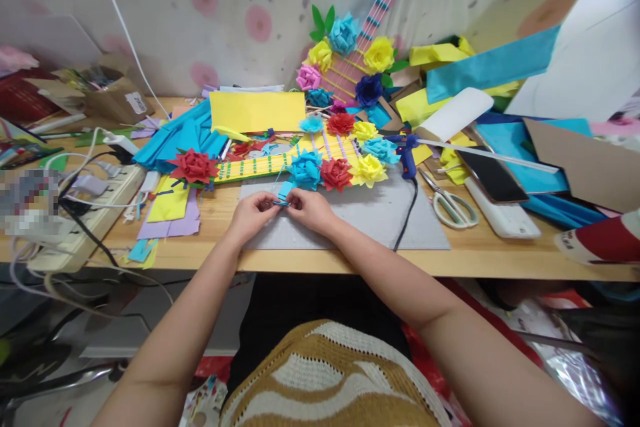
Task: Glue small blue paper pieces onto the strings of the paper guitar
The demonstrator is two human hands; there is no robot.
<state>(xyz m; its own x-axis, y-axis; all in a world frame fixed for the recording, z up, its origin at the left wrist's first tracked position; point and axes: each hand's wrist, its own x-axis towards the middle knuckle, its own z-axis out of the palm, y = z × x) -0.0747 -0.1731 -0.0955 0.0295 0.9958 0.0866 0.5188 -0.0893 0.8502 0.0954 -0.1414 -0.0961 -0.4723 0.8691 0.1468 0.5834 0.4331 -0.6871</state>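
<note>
Wooden and crowded, the worktop (350, 259) stands against a wall covered with a pale cloth that has pink and purple spots. Near the middle lies one grey mat (370, 217). Over the near left part of this mat the two hands meet. The left hand (251, 213) and the right hand (311, 208) are both closed with the fingertips pinching one small blue paper strip (281, 200), which is held between them just above the mat.

Just behind the hands lies one yellow paper guitar (270, 163), with its neck pointing to the left. On its body I count about eight paper flowers in blue, red and yellow, and one more red flower (194, 165) sits at the left end of the neck. A second paper guitar (357, 60) leans on the wall further away, with about six flowers: two yellow, one pink and some blue ones.

To the right of the mat there is one blue glue gun (407, 157), its black cord running over the mat to the near edge. Right of it lie one pair of scissors (453, 205) and one dark phone (493, 175). Sheets of blue and yellow paper are piled at the far right. At the left edge one white power strip (85, 213) carries several cables.
</note>
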